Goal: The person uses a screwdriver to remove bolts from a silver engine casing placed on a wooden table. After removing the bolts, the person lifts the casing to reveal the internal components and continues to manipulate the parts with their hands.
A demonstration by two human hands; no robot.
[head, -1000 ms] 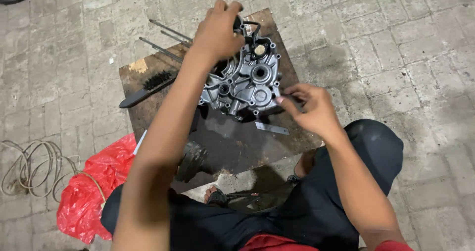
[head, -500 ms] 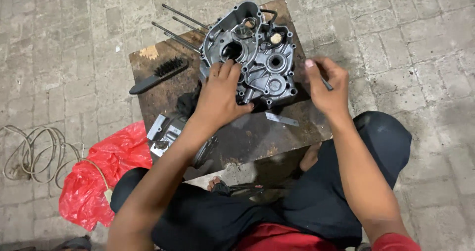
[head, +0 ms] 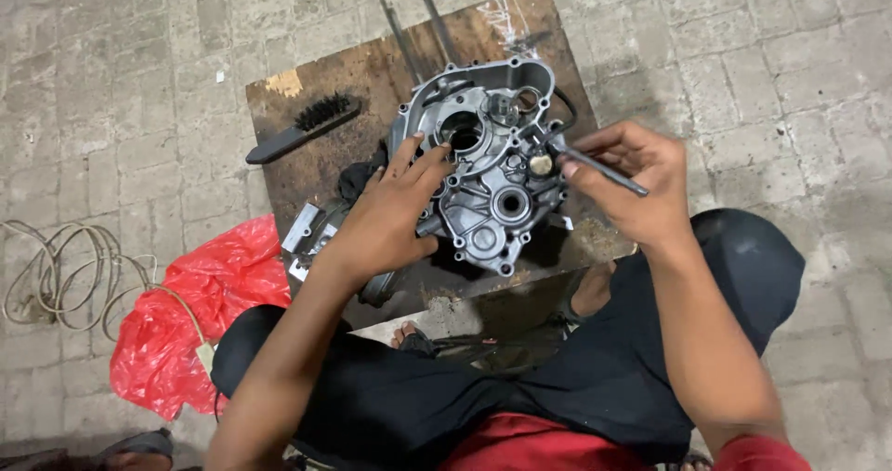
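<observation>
A grey metal engine crankcase half (head: 483,169) lies on a dark wooden board (head: 353,81) set on the paved ground. My left hand (head: 395,211) rests flat on the case's left side, fingers spread beside its large round opening. My right hand (head: 623,178) grips a thin metal tool (head: 599,166) like a screwdriver; its tip touches the upper right part of the case.
A black brush (head: 302,129) lies on the board's left part. Two long metal rods (head: 418,20) stick out past its far edge. A red plastic bag (head: 200,313) and a coil of cord (head: 65,271) lie on the brick ground at left. My knees frame the board.
My left hand came down from the case's top edge to its left side. My right hand rose from the case's lower right to its upper right with the tool. The view shifted.
</observation>
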